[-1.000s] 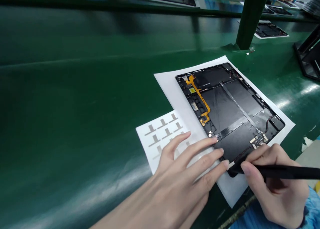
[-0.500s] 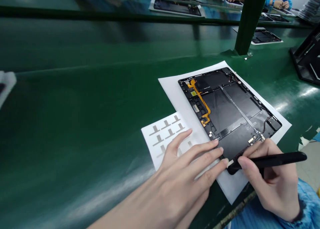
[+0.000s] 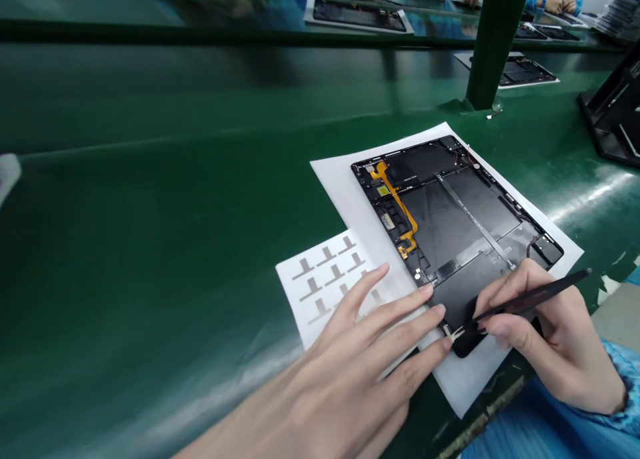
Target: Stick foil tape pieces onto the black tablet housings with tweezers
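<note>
An opened black tablet [image 3: 455, 225] with an orange flex cable lies on a white sheet [image 3: 350, 192] on the green belt. My left hand [image 3: 370, 352] lies flat with fingers stretched out, partly over a white sticker sheet [image 3: 320, 279] with grey T-shaped pieces, its fingertips at the tablet's near corner. My right hand [image 3: 545, 339] is closed round black tweezers [image 3: 530, 299]. The tweezers' tip sits at the tablet's near corner, beside a small pale piece [image 3: 456, 333] touching my left fingertips.
A green post [image 3: 493, 45] stands behind the tablet. More opened tablets on white sheets [image 3: 357, 13] lie across the belt, where other people's hands in blue sleeves [image 3: 555, 2] work. A black stand [image 3: 613, 119] is at the right edge.
My right hand has tilted the tweezers up, so their back end now points higher and farther away. The tip stays at the tablet's near corner. My left hand has barely moved.
</note>
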{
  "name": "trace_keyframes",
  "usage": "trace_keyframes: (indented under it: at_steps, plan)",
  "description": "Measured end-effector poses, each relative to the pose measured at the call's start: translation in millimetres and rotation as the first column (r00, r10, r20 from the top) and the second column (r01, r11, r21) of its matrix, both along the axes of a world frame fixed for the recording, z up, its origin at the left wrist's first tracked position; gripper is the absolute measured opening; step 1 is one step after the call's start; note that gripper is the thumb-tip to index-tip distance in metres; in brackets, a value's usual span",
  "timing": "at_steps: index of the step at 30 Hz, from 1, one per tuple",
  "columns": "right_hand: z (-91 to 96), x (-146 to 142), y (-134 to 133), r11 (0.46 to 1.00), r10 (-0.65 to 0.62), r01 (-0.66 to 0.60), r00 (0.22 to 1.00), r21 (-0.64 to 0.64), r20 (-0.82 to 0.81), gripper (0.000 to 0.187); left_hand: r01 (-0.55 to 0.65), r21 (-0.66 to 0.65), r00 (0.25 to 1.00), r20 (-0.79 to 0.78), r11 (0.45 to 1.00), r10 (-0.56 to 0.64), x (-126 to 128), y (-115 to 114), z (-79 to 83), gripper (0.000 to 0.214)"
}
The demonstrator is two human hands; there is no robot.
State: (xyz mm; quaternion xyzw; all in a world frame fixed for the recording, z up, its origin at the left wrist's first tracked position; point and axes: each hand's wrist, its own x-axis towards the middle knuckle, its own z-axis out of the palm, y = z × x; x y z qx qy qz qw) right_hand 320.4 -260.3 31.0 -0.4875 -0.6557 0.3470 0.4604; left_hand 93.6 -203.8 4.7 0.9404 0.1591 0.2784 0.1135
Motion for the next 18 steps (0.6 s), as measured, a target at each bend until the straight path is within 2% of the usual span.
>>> trace_keyframes:
  at_steps: [4, 11, 15, 18]
  plan:
    - [1.6, -2.8, 0.1, 1.0, 0.015, -0.014, 0.999, -0.023, 0.031, 0.008, 0.088, 0.085, 0.991, -0.105, 0.992, -0.079, -2.7, 6.6, 4.9, 0.042]
    - [2.6, -5.2, 1.2, 1.0, 0.03, -0.029, 0.998, -0.009, 0.06, 0.009, 0.04, 0.034, 0.998, -0.049, 0.999, -0.038, -3.2, 3.8, 5.0, 0.043]
    - [-2.3, -3.4, -3.6, 0.996, -0.087, 0.087, 0.994, -0.017, -0.059, 0.009, -0.017, 0.006, 0.995, -0.094, 1.0, 0.017, 0.8, -4.2, 3.2, 0.046]
    - [-5.8, -2.7, -6.5, 0.985, -0.172, 0.17, 0.978, -0.023, -0.118, 0.012, -0.074, 0.048, 0.994, -0.073, 0.996, 0.077, 6.1, -8.1, 3.1, 0.039]
